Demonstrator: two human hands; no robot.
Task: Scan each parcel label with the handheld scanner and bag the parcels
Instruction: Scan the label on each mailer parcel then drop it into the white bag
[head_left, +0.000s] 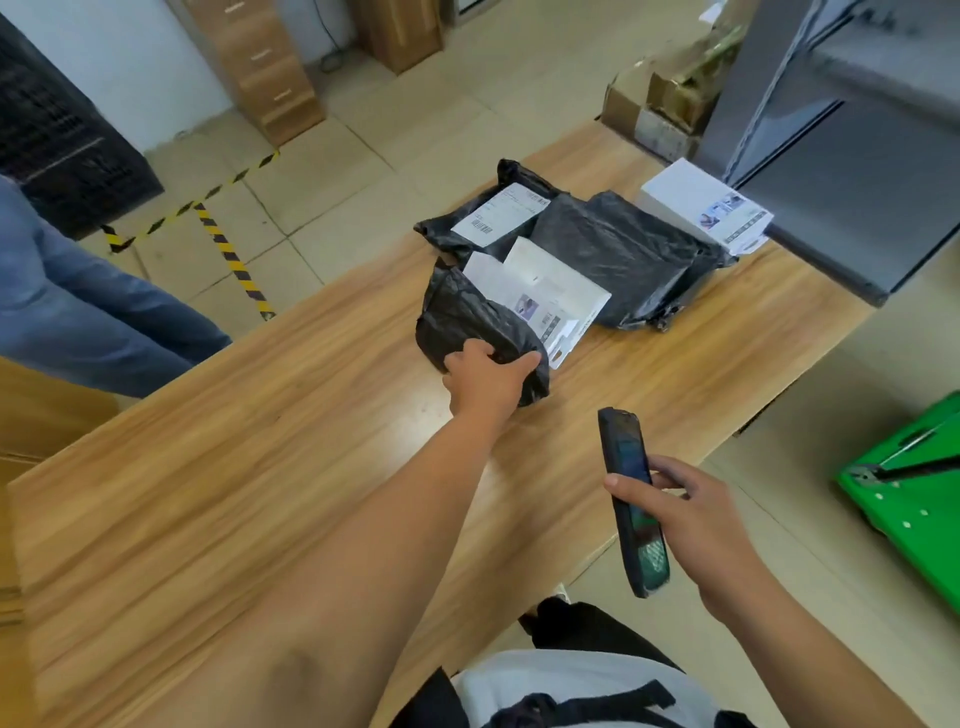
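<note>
Left hand (485, 379) grips a black parcel (467, 322) on the table (234, 441); right hand (696, 514) holds the scanner (631, 499).

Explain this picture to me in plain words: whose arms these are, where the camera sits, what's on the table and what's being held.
There is no machine here. A camera worn on a person's head looks down at their own bare arms. The left hand grips the nearest black parcel on the wooden table. The right hand holds the handheld scanner upright above the table. Farther back lie more black bagged parcels, one with a white label, plus white boxes. Someone in jeans stands on the left.
</note>
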